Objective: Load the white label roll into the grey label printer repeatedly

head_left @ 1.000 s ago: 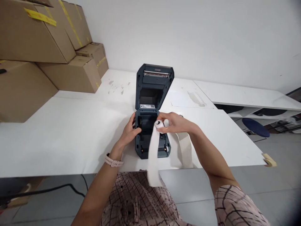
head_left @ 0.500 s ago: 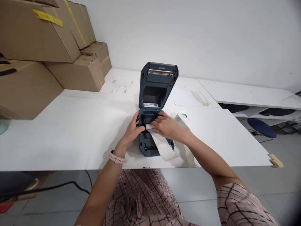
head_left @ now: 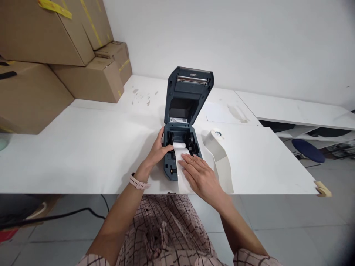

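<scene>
A dark blue-grey label printer (head_left: pixel 168 168) stands on the white table with its lid (head_left: pixel 185 90) raised. Inside it a small white roll of label paper (head_left: pixel 179 145) sits between two black holders, and a strip of paper (head_left: pixel 181 181) runs from it over the front towards the table edge. My left hand (head_left: pixel 156 150) grips the printer's left side, thumb over the rim near the roll and fingers along the outer wall. Stretched out flat, my right hand (head_left: pixel 200 176) rests on the strip at the printer's front right, its fingertips below the roll.
Right of the printer stands another label roll (head_left: pixel 217 134), its strip (head_left: pixel 224 166) unrolled to the front edge. Cardboard boxes (head_left: pixel 85 83) are stacked at the left. A tape-like roll (head_left: pixel 322 188) sits at the table's right corner; a blue stool (head_left: pixel 307 150) is beyond.
My right hand has moved from inside the printer towards me, onto the strip, which now lies straighter over the front. The roll and holders have come into view. My left hand keeps its place.
</scene>
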Available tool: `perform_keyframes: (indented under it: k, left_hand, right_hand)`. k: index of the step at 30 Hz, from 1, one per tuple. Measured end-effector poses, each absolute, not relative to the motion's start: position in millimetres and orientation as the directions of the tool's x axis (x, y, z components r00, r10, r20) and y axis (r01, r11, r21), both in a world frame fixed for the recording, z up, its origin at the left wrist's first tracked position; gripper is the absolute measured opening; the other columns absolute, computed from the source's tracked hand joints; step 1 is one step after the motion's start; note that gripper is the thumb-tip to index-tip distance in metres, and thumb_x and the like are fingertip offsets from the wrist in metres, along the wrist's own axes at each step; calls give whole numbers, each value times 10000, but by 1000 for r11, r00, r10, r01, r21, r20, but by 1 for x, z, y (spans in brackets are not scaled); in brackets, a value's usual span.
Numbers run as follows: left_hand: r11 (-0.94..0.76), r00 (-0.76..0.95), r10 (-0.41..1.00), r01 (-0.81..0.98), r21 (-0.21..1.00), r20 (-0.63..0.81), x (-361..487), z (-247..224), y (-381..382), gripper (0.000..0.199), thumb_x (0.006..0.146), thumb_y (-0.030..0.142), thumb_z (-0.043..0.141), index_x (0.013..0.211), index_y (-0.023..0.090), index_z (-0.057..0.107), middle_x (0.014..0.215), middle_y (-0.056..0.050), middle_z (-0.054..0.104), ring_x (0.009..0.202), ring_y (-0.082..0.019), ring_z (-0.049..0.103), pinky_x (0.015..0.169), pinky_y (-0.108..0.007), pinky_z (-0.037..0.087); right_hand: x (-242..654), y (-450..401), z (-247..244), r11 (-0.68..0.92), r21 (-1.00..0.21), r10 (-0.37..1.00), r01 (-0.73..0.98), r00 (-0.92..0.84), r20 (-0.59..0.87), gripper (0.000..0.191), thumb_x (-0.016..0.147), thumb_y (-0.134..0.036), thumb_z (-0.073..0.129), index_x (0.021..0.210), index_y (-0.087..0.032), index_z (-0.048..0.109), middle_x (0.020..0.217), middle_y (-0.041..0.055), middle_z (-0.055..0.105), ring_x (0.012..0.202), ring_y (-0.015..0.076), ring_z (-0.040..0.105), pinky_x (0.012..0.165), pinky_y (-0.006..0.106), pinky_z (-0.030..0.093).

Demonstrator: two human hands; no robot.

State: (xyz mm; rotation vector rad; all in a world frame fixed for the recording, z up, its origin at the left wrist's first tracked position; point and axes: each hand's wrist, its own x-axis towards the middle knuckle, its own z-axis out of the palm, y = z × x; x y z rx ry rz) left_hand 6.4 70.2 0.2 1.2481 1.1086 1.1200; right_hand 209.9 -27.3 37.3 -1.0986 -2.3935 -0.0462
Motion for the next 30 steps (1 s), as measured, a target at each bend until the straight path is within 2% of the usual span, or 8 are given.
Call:
perform_keyframes:
  k: [6,9,11,16,19,23,27,30]
  left_hand:
    - [47,111,993,-18,999,-45,5,-3,68,974,811,423,747,1645,312,255,1726,-70,301,1587,-344,286,1284,-513,290]
    - [94,-13,995,-76,993,-95,3,-9,69,813,883,554,665,1603,340,356,1725,-57,306,1597,-326,273,1284,-511,285]
    - [94,-133,984,-162,982,-117,0,-10,71,724,893,588,634,1544,328,448,1675,-85,402,1550,-320,375,1233,-501,371]
    - [52,-320,933,-332,942,-164,-4,-3,78,511,829,548,654,1207,204,673,1323,-156,699,1222,-304,668,1025,-456,535]
    - [84,-292,934,-380,921,-205,-4,-2,81,469,764,521,687,1075,170,704,1184,-154,741,1090,-274,705,959,-419,540]
    - [142,-229,943,-378,915,-240,-7,-2,82,477,752,523,677,1062,162,710,1140,-136,752,1028,-247,711,924,-390,532]
    - [158,-189,948,-416,896,-255,-11,0,80,495,758,528,667,1089,162,704,1150,-133,755,1035,-239,718,957,-392,530]
    - [155,-158,957,-432,888,-244,-11,4,78,500,772,540,660,1095,162,705,1201,-145,747,1133,-269,702,1014,-421,522]
  right_hand:
    - [211,-31,39,669,-245,721,702,-532,445,311,1052,-182,513,1305,-192,694,1393,110,706,1302,301,673,1117,601,534]
    - [226,-34,58,699,-431,715,571,-555,425,335,1047,-237,556,1358,-312,657,1412,34,699,1333,268,652,1170,630,479]
    - [241,-28,81,709,-565,699,422,-520,491,382,1050,-277,559,1415,-380,607,1442,-2,679,1340,232,646,1180,586,489]
    - [268,54,140,688,-647,698,328,-55,714,378,1052,-488,513,1397,-380,623,1487,15,635,1454,257,533,1209,533,436]
    - [261,138,156,549,-765,815,337,-11,579,599,1046,-701,249,1490,-390,502,1576,36,542,1518,275,448,1177,550,433]
    - [238,208,162,467,-846,884,257,-123,451,824,960,-846,167,1453,-298,538,1436,48,641,1446,316,519,1145,594,446]
    - [225,178,159,484,-858,873,172,-151,463,874,905,-905,227,1372,-272,609,1354,50,684,1348,298,598,1145,516,484]
    - [228,112,146,481,-860,876,168,-59,479,735,975,-812,294,1271,-263,683,1276,51,721,1292,291,638,1121,515,509]
